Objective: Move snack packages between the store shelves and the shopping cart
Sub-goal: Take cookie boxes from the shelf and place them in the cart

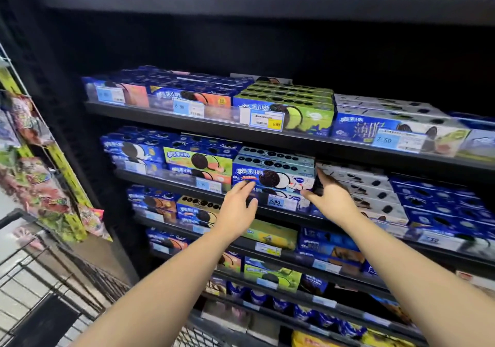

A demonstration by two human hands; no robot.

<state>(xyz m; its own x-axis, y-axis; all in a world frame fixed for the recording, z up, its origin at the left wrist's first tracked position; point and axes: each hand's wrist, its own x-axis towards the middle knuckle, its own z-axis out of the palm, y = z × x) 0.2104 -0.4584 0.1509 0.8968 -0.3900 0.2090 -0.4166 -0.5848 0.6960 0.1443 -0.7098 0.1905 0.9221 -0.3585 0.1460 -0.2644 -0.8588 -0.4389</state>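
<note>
Two bare forearms in view, no sleeves visible up to the frame edge. Left hand [235,204] and right hand [330,199] both bare: no gloves, no rings, no watch or wristband seen. Fingers [245,186] slim, nails short and unpainted where visible. No marks or tattoos visible on the arms.

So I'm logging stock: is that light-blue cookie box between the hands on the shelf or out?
On the shelf: the light-blue box sits atop its stack; both hands flank it.

left hand [237,203] open, right hand [330,195] curled
</note>
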